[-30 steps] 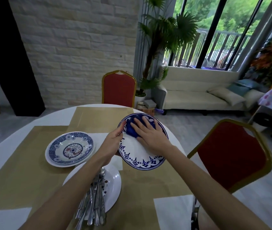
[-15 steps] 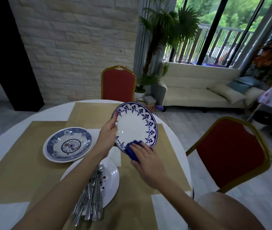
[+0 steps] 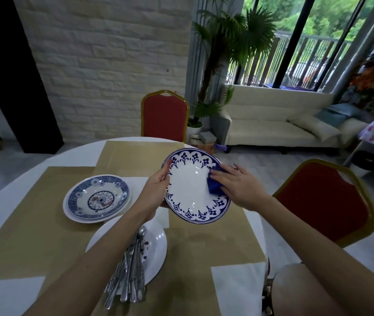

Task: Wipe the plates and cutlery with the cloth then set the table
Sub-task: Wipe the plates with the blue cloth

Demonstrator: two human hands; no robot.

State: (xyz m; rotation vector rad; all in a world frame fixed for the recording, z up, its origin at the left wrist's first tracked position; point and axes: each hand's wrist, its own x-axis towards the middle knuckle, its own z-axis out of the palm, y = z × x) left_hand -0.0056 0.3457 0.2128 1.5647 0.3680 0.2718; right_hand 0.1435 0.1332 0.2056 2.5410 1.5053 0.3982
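My left hand [image 3: 156, 190] grips the left rim of a white plate with a blue patterned border [image 3: 190, 192], held tilted above the table. My right hand [image 3: 238, 185] presses a dark blue cloth [image 3: 214, 185] against the plate's right inner side. A blue floral plate [image 3: 97, 198] rests on another plate at the left. Nearer to me, a plain white plate [image 3: 156, 252] carries a bundle of steel cutlery [image 3: 129, 277], partly hidden by my left forearm.
The round white table [image 3: 3, 201] is covered with tan placemats [image 3: 33, 236]. A red chair [image 3: 164, 115] stands at the far side and another red chair [image 3: 323, 201] at the right. A white sofa [image 3: 272, 124] and a potted palm [image 3: 222, 42] are behind.
The cloth under my right hand slid from the plate's lower edge up to its right side. The plate tipped flatter and now faces me more.
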